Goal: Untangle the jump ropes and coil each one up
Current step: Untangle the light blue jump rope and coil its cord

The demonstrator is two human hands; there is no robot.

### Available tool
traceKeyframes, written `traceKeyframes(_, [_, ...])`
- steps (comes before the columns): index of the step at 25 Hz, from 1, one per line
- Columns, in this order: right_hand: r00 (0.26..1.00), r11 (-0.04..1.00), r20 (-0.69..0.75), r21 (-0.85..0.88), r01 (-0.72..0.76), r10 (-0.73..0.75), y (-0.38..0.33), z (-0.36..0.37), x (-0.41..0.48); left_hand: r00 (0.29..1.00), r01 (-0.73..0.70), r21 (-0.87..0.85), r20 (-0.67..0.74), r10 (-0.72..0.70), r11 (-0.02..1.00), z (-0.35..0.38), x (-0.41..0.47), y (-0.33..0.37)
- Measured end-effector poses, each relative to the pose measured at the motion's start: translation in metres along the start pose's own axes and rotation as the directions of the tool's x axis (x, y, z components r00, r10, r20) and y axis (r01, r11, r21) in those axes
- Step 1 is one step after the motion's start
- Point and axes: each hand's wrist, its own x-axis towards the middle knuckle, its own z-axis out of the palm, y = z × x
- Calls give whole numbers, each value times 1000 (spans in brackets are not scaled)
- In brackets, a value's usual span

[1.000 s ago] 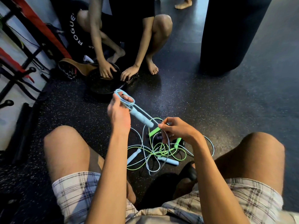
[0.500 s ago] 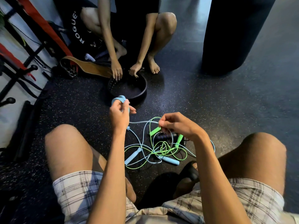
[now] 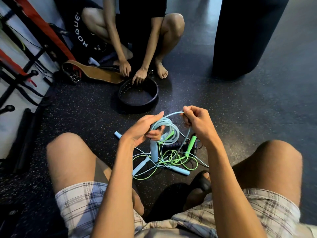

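My left hand (image 3: pixel 142 131) holds a small coil of light blue jump rope (image 3: pixel 165 127), with several loops round its fingers and one blue handle (image 3: pixel 153 151) hanging below. My right hand (image 3: pixel 197 121) pinches the same blue cord just right of the coil, where it arcs over. Under both hands a tangle of ropes (image 3: pixel 171 158) lies on the floor between my knees: thin green cord, more blue cord, green handles (image 3: pixel 191 146), other blue handles (image 3: pixel 140 166) and a dark handle (image 3: pixel 173 145).
Another person squats opposite, hands on a black lifting belt (image 3: pixel 139 94) curled on the rubber floor; a tan leather belt (image 3: pixel 96 73) lies to its left. A black punching bag (image 3: pixel 248 35) stands at the back right. A rack (image 3: pixel 18 66) lines the left wall.
My hands have come together above the tangle. The left hand has dropped lower and carries more loops of blue rope; the right hand has lifted the cord up to the coil.
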Motion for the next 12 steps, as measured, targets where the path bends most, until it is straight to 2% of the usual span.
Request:
traceKeyframes(3, [1000, 1000, -22, -22, -21, 20, 8, 2, 1, 998, -52, -280, 24, 61, 959, 4, 2, 3])
traceKeyframes(7, [989, 990, 74, -65, -122, 127, 20, 4, 2, 970, -228, -542, -53, 238, 809, -2, 9, 4])
traceKeyframes(10, [951, 954, 154, -177, -242, 270, 22, 4, -3, 919, -393, -608, -284, 273, 690, -8, 15, 1])
traceKeyframes(12, [905, 899, 207, -322, -295, 371, 25, 1, -9, 833, -532, -560, -481, 273, 635, -17, 19, 1])
